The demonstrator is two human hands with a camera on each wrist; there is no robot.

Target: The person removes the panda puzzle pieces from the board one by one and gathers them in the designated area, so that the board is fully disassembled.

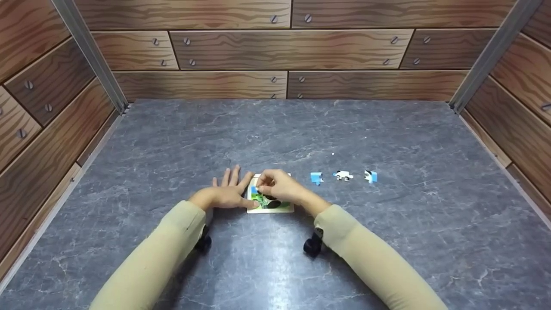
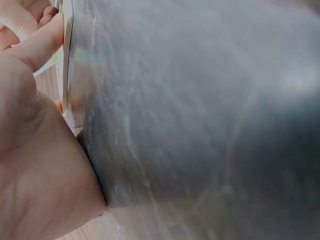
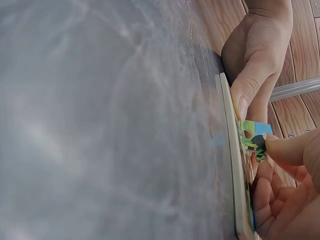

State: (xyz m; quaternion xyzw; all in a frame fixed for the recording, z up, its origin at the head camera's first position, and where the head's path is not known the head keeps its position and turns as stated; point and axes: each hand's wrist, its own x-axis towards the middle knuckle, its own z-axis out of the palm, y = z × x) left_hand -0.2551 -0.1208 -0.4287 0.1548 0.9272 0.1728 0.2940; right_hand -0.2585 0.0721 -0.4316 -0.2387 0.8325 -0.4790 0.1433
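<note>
A small jigsaw board (image 1: 282, 210) with a pale frame lies on the table, its picture partly filled with green and black pieces. My left hand (image 1: 227, 195) rests spread out at its left side, fingers straight, thumb pressing the lower left part. Over the board, my right hand (image 1: 282, 187) pinches a blue, green and black puzzle piece (image 3: 259, 129) between thumb and fingers. In the right wrist view the piece stands tilted up, its lower edge close at the board's surface, near the left thumb. The left wrist view catches the left palm (image 2: 35, 165) beside the board's edge (image 2: 67, 65).
To the right of the board lie three loose puzzle pieces in a row: a blue one (image 1: 317, 178), a white and black one (image 1: 343, 175) and a blue, white and black one (image 1: 371, 176). Wood-patterned walls (image 1: 288, 49) enclose the grey table (image 1: 275, 133) at the back and sides.
</note>
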